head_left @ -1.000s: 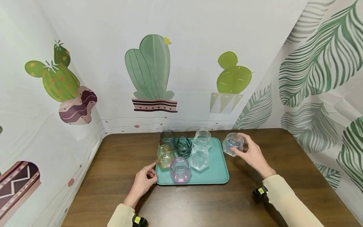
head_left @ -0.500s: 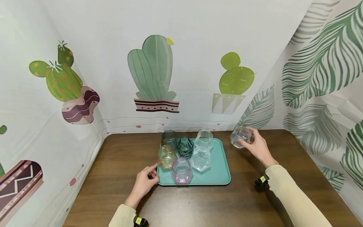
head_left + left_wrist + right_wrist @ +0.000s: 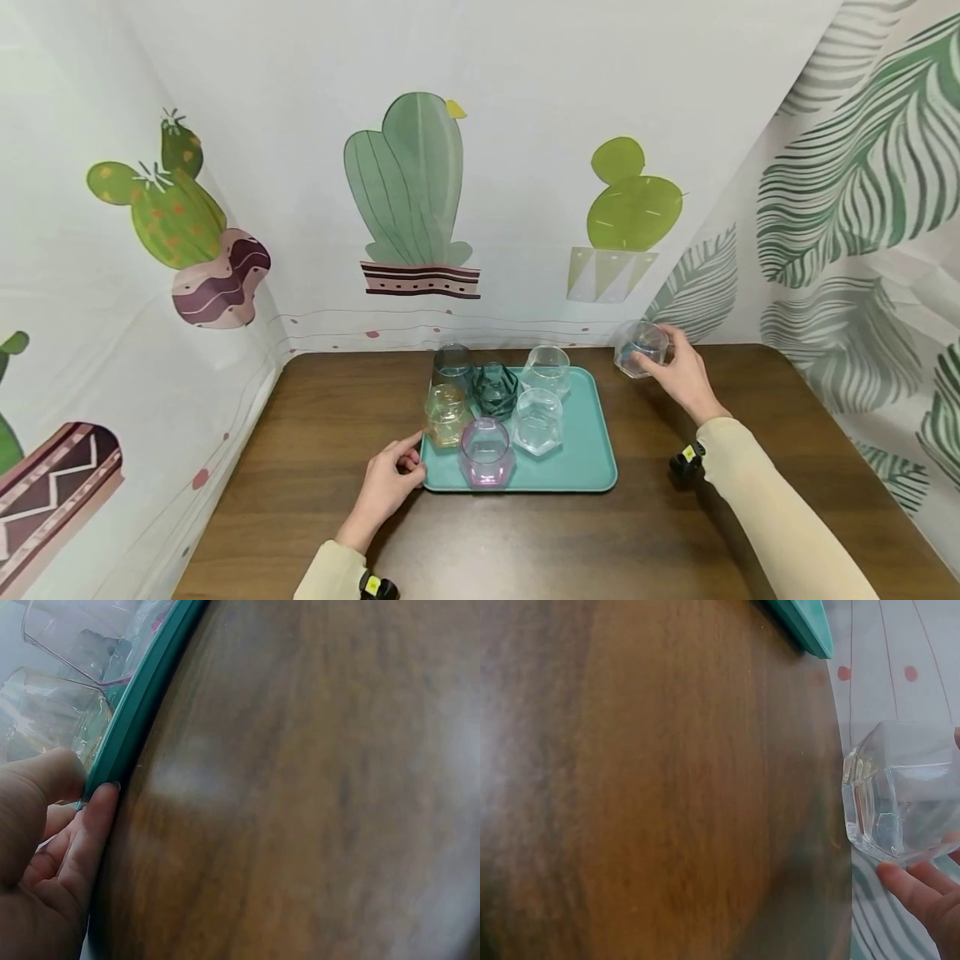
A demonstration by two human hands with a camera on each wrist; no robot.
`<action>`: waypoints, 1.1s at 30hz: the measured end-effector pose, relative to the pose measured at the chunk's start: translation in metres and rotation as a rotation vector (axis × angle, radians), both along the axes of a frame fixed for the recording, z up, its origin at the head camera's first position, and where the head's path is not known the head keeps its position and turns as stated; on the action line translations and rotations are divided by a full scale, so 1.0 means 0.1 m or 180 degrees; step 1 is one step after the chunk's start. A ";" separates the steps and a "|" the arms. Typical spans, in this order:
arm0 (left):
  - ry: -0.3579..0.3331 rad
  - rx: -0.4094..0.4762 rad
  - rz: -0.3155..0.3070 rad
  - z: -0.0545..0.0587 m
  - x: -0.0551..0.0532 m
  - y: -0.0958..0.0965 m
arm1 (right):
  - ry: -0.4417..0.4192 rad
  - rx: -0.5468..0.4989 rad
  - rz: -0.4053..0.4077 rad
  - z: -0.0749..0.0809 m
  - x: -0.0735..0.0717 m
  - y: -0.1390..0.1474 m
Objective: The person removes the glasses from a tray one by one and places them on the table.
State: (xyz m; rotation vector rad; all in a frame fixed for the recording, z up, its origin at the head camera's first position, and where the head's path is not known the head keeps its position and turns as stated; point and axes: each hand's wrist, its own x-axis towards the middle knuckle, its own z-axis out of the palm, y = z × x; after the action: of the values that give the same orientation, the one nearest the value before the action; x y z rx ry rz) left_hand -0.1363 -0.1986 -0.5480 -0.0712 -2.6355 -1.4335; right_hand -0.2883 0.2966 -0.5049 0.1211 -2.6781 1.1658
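My right hand (image 3: 687, 379) holds a clear faceted glass (image 3: 641, 348) between thumb and fingers near the table's back right edge. In the right wrist view the glass (image 3: 904, 795) appears raised off the table. My left hand (image 3: 390, 483) pinches the rim of the turquoise tray (image 3: 581, 454) at its front left; the left wrist view shows the fingers against the tray edge (image 3: 139, 712). Standing on the tray are a pink glass (image 3: 487, 454), an amber glass (image 3: 447, 417), a dark grey glass (image 3: 452, 364), a dark green faceted glass (image 3: 494, 390) and two clear glasses (image 3: 537, 422).
The brown wooden table (image 3: 487, 546) extends around the tray on the left, front and right. Behind it hangs a white cloth (image 3: 525, 208) printed with cacti and leaves, close to the table's back edge.
My right hand has carried the clear glass to the right, away from the tray, and further back and up. The left hand stays at the tray's rim. The head view has shifted slightly.
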 end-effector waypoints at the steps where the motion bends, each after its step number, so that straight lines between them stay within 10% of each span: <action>1: 0.0004 0.0002 0.0002 0.00 0.00 0.00 | -0.0006 0.0003 0.0003 0.00 -0.01 0.00; 33: 0.0044 -0.0070 0.0057 -0.01 0.00 0.00 | -0.0060 -0.0032 0.0003 -0.05 -0.06 -0.03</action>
State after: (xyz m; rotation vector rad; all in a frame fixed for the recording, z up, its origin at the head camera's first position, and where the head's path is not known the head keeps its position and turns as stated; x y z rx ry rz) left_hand -0.1360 -0.1982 -0.5495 -0.0596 -2.6344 -1.3936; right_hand -0.2940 0.2936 -0.5102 0.1101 -2.6884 1.1863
